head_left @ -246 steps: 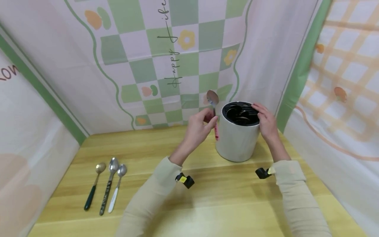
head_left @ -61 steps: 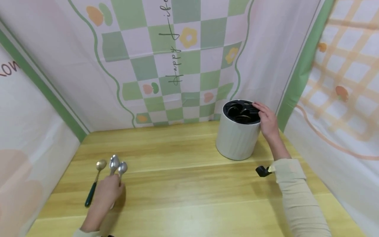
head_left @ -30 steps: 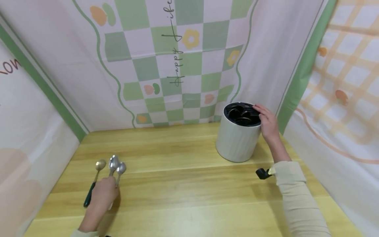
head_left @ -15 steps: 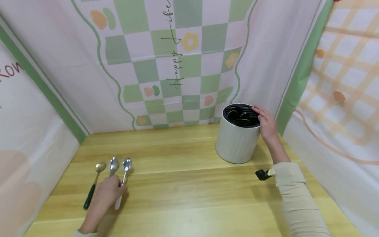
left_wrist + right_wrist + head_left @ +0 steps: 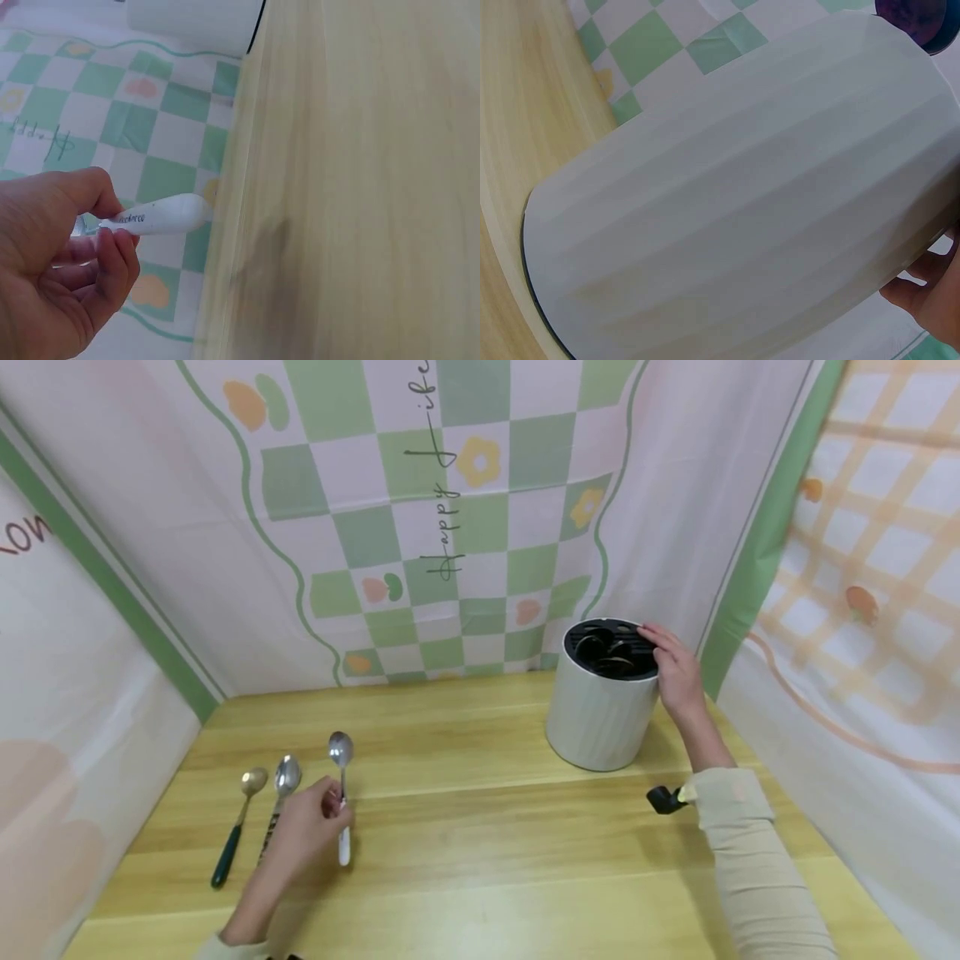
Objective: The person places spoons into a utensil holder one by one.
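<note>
My left hand [image 5: 306,828] pinches a silver spoon with a white handle [image 5: 341,750] between thumb and fingers, bowl pointing away from me. Dark lettering shows on the white handle [image 5: 166,214] in the left wrist view. On the right, my right hand [image 5: 678,681] rests against a ribbed white utensil holder [image 5: 602,722], its fingers reaching over the rim. Black slotted top and round openings fill the holder's mouth. Beside my left hand lie a silver spoon with a dark patterned handle [image 5: 287,773], partly hidden, and a gold spoon with a dark green handle [image 5: 227,854].
The wooden table [image 5: 465,827] spans the view below the hands. A green and white checked cloth [image 5: 465,527] hangs behind it, close behind the utensil holder. More printed cloth closes off the left and right sides.
Earlier a pink-handled spoon was in my left hand by the holder; it is now out of sight. My left hand has since taken the white-handled spoon and moved it right, away from the other two.
</note>
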Tool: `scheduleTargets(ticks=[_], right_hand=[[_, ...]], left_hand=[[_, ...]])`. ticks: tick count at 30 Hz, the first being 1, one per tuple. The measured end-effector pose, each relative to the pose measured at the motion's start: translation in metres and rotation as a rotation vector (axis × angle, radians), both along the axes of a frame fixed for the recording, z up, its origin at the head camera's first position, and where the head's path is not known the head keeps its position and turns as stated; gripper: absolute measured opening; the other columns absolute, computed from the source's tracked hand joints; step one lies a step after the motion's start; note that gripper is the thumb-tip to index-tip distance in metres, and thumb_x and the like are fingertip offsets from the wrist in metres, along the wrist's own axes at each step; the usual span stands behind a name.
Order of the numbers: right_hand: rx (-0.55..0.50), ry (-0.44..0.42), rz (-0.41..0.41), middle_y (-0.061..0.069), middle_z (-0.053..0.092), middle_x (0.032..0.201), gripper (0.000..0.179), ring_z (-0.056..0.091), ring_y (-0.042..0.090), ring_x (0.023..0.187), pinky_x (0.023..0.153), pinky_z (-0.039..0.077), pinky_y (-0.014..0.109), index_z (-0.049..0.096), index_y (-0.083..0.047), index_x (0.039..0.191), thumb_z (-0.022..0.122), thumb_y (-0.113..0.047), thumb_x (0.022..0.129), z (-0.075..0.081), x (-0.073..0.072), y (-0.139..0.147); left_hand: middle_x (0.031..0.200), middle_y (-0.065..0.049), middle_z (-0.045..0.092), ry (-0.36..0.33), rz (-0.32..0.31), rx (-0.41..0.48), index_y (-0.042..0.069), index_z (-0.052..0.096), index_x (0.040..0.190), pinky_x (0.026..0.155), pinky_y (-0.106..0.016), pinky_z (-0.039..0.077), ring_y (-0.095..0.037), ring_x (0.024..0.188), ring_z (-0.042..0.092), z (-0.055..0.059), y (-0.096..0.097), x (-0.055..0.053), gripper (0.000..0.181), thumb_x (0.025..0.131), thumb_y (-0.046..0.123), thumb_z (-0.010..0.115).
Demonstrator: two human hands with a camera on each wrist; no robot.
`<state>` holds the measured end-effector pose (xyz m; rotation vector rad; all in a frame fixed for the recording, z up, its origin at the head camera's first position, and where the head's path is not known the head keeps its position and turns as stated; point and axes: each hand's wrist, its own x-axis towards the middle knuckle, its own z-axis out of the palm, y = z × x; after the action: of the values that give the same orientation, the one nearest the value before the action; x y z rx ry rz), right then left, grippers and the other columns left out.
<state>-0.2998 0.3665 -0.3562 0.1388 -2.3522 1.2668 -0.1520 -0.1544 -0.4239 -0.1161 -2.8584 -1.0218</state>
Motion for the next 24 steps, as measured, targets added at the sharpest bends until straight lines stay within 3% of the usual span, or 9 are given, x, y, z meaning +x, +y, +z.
scheduleTargets(ticks=[12, 24], right_hand=[[-0.017, 0.0, 0.011, 0.013, 0.045, 0.154, 0.044, 0.033, 0.033, 0.149, 0.126, 0.02, 0.041, 0.057, -0.003, 0.138, 0.032, -0.011, 0.103, 0.0, 0.001, 0.0], [0.005, 0.005, -0.001, 0.014, 0.047, 0.153, 0.044, 0.034, 0.034, 0.148, 0.126, 0.022, 0.041, 0.058, -0.002, 0.137, 0.032, -0.01, 0.102, 0.0, 0.001, 0.001]], left_hand=[[0.081, -0.002, 0.069, 0.038, -0.017, 0.046, 0.005, 0.067, 0.095, 0.063, -0.017, 0.053, -0.009, 0.071, 0.062, -0.002, 0.019, -0.007, 0.008, 0.09, 0.011, 0.071], [0.082, -0.003, 0.071, 0.118, -0.053, 0.092, 0.006, 0.068, 0.093, 0.065, -0.017, 0.055, -0.01, 0.074, 0.065, 0.003, 0.03, -0.007, 0.005, 0.091, 0.009, 0.071]])
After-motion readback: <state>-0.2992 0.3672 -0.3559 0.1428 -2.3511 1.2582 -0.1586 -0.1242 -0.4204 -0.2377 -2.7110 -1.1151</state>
